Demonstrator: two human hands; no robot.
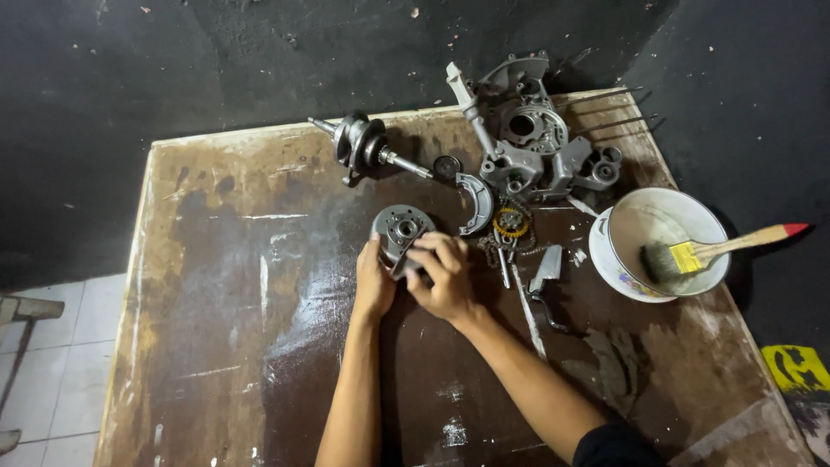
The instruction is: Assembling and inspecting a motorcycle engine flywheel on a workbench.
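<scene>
A round grey metal engine part [399,230] lies on the stained brown board [233,285], just left of centre. My left hand [373,282] rests against its lower left edge. My right hand [443,275] covers its lower right side, fingers curled over a small dark piece pressed onto the part. Both forearms reach in from the bottom of the view.
A crankshaft [365,147] and a grey engine casing [532,138] lie at the board's far edge. A curved shoe-shaped piece [477,201], a chain with a yellow sprocket [510,227] and small tools sit right of my hands. A white bowl [664,238] holds a paintbrush [709,252].
</scene>
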